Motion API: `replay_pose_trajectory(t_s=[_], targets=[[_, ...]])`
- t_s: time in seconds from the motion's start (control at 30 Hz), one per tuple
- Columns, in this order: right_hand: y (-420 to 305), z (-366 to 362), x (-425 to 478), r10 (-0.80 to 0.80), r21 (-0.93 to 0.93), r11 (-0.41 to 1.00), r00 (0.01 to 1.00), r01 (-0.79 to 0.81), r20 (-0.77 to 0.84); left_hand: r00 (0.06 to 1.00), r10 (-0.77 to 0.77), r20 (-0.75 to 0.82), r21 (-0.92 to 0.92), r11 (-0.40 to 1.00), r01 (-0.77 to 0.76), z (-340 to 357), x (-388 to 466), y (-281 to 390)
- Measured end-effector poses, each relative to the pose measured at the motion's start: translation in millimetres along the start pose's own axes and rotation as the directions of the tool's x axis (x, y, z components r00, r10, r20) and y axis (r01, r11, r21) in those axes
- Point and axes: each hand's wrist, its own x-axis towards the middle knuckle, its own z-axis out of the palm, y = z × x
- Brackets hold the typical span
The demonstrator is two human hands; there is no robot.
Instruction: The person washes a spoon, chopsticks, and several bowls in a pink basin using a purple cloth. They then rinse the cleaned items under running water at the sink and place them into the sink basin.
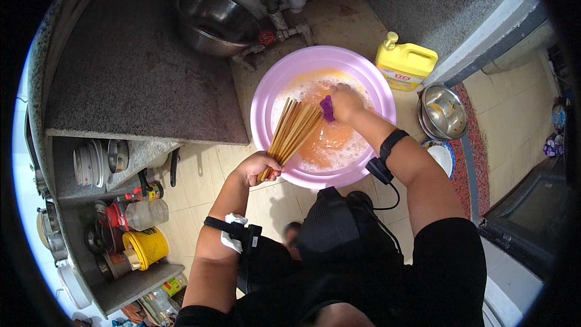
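Note:
A bundle of wooden chopsticks (295, 129) is held by its lower ends in my left hand (261, 167), fanned out over a pink plastic basin (263, 100). The basin holds soapy, orange-tinted water (333, 138) with foam around its edge. My right hand (346, 102) is over the water at the basin's right side, its fingers partly hidden in the foam. A purple cloth (327, 109) shows at the palm side of this hand, close to the chopstick tips, and is gripped there.
A yellow detergent jug (404, 66) stands right of the basin, near stacked metal bowls (442, 111) and a blue-rimmed bowl (440, 156). A large steel basin (218, 22) and pipes with a red valve (266, 37) are behind. Shelves at left hold plates (91, 163) and a yellow bucket (145, 247).

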Motion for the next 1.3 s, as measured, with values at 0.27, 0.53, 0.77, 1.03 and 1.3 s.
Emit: replay_pose_trajectory(t_s=[0.27, 0.53, 0.77, 1.03, 1.3], targets=[[-54.8, 4.0, -25.1, -0.593, 0.088, 0.797, 0.802, 0.598, -0.074, 0.990, 0.035, 0.139, 0.062, 0.997, -0.044, 34.7, -12.8, 41.1], [-5.2, 75.7, 15.7, -0.062, 0.323, 0.946, 0.960, -0.031, 0.273, 0.890, 0.266, -0.371, -0.016, 0.956, -0.293, 2.1, -12.6, 38.0], [-9.7, 145.4, 9.9, 0.184, 0.139, 0.952, 0.874, -0.272, 0.450, 0.913, 0.224, -0.341, -0.058, 0.964, -0.258, 8.7, -11.2, 24.0], [-3.3, 121.2, 27.6, 0.096, 0.529, 0.824, 0.970, -0.203, 0.224, 0.901, 0.292, -0.320, -0.038, 0.947, -0.320, -0.2, -0.9, 25.8], [-24.2, 65.9, -3.4, -0.033, 0.880, 0.463, 0.994, 0.106, -0.102, 0.790, 0.590, -0.165, 0.048, 0.805, -0.591, 58.1, 13.6, 65.2]])
